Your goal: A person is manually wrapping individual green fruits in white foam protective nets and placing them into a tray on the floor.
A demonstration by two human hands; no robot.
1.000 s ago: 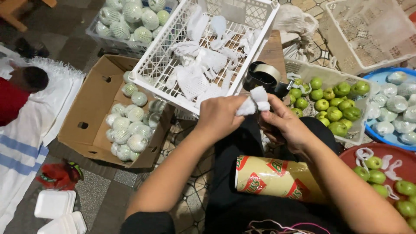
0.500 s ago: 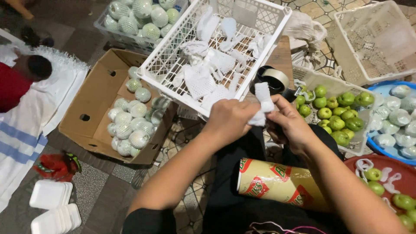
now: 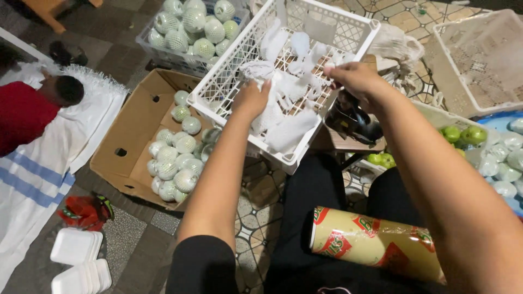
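Both arms are out over the white slatted crate [image 3: 348,24], which sits tilted against the other boxes, and this is where the work is right now. The left hand [image 3: 251,100] is closed around a bunch of white foam net sleeves [image 3: 260,71], fingers curled into them at the crate's middle. The right hand [image 3: 354,79] hangs over the crate's right edge, fingers bunched together; what it pinches, if anything, I cannot tell from here.

How far along? The cardboard box [image 3: 122,144] on the floor to the left holds a good pile of netted fruit [image 3: 174,158], perhaps half full by my reckoning, and a clear crate [image 3: 150,41] behind it is heaped with more wrapped ones. So a large share looks done.

What's left sits on the right: bare green fruit [image 3: 463,133] in a shallow bin, with more wrapped pieces [image 3: 504,163] just beside them in a blue tub. Plenty of loose sleeves remain in the crate, so there is no shortage of netting.

A printed roll of film [image 3: 381,245] lies across the person's lap, apart from both hands. Stacked white foam trays [image 3: 79,261] wait on the floor at lower left, near a red bundle [image 3: 84,209]. Another person in a red top [image 3: 24,111] sits at far left on a striped cloth, hands out of the work
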